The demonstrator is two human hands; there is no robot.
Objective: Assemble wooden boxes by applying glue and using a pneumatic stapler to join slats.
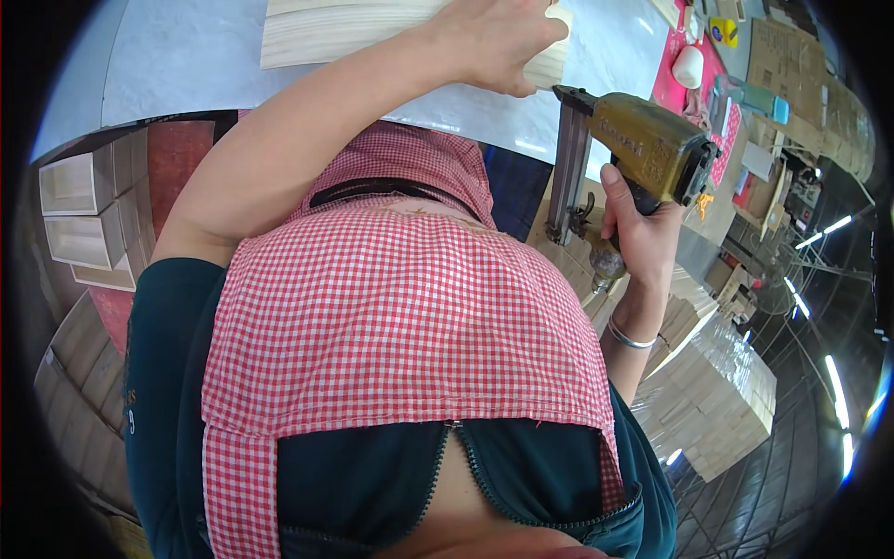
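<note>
A pale wooden piece [321, 35] with visible grain lies at the top of the view, partly cut off by the edge. My left hand [494, 42] is closed over its right end, fingers bent around the wood. My right hand [643, 224] grips the handle of a worn yellow and black pneumatic nail gun [643, 140], the thumb up along the handle. The gun's nose points toward the wood's right end, close to my left fingertips; whether it touches the wood I cannot tell. Its long metal magazine hangs down on the near side.
A white marbled tabletop [196, 79] lies under the wood. At right are a white cup [687, 67], a yellow container [724, 32] and a blue-green bottle [759, 98]. Wooden boxes [79, 240] are stacked at left; a wrapped stack of pale wood [708, 391] stands at lower right.
</note>
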